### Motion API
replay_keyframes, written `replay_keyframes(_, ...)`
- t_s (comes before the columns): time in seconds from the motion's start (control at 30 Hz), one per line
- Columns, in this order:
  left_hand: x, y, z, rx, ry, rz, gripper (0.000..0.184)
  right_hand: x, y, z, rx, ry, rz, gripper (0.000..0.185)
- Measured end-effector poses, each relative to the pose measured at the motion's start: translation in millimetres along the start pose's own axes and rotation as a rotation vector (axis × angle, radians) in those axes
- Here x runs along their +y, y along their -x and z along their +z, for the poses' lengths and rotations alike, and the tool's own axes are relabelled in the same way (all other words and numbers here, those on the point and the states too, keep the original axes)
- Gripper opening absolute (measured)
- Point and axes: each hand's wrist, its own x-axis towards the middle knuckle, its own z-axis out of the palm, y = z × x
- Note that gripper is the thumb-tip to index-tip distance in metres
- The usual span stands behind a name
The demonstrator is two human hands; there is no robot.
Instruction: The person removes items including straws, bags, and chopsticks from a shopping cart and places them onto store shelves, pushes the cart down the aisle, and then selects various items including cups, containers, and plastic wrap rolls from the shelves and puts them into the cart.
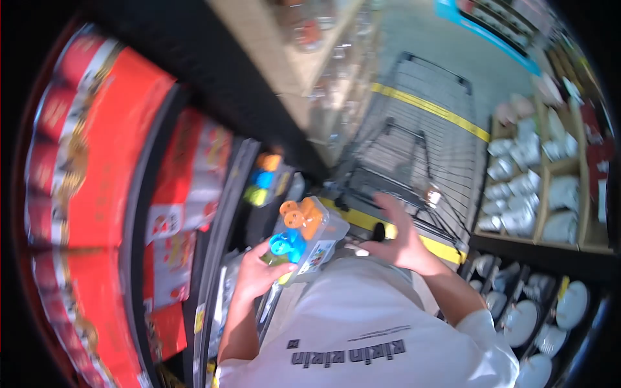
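My left hand [253, 271] grips a clear plastic box [333, 227] at its near end, in front of my white shirt. Orange, blue and green-yellow animal-shaped figures [287, 243] show on the box, and a printed label is on its side. My right hand [402, 240] is held apart from the box, fingers spread, with nothing in it. Beyond my right hand stands a black wire shopping cart [420, 116] with yellow bars. On the shelf to the left sits a similar pack with orange, blue and green figures [264, 180].
Red boxes [129, 149] fill the shelves at the left. Wooden bins [550, 171] on the right hold white wrapped goods, with white dishes [521, 321] racked below. A wooden shelf [310, 71] with glassware, blurred, stands ahead, left of the cart.
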Motion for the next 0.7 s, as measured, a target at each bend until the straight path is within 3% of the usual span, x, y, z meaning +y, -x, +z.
replay_keyframes(0.1, 42.2, -28.0, 34.7, -0.11, -0.576, 0.362, 0.061, -25.0, -22.5, -19.4, -0.125, 0.256, -0.222, 0.097)
replay_keyframes(0.17, 64.6, -37.3, 60.4, -0.147, -0.678, 0.508, 0.061, -32.3, -33.2, -33.3, -0.244, 0.398, -0.322, 0.096)
replay_keyframes(0.23, 83.6, -47.9, 80.6, -0.185, -0.769, 0.615, 0.062, -31.0, -35.9, -50.8, -0.405, 0.426, -0.167, 0.09)
replay_keyframes(0.33, 99.7, -66.2, 105.9, -0.248, -0.923, 0.721, 0.062, -11.6, -37.3, -75.2, -0.503, 0.461, -0.052, 0.077)
replay_keyframes(0.57, 127.1, -105.7, 167.9, -0.438, -1.061, 0.729, 0.063, 32.3, -37.1, -133.5, -0.605, 0.477, 0.019, 0.059)
replay_keyframes(0.67, 134.0, -122.8, 186.4, -0.39, -0.989, 0.739, 0.067, 46.1, -47.2, -165.0, -0.555, 0.413, 0.038, 0.055)
replay_keyframes(0.7, 140.0, -124.9, 193.4, -0.247, -0.958, 0.78, 0.066, 53.6, -50.8, -175.5, -0.522, 0.402, 0.052, 0.054)
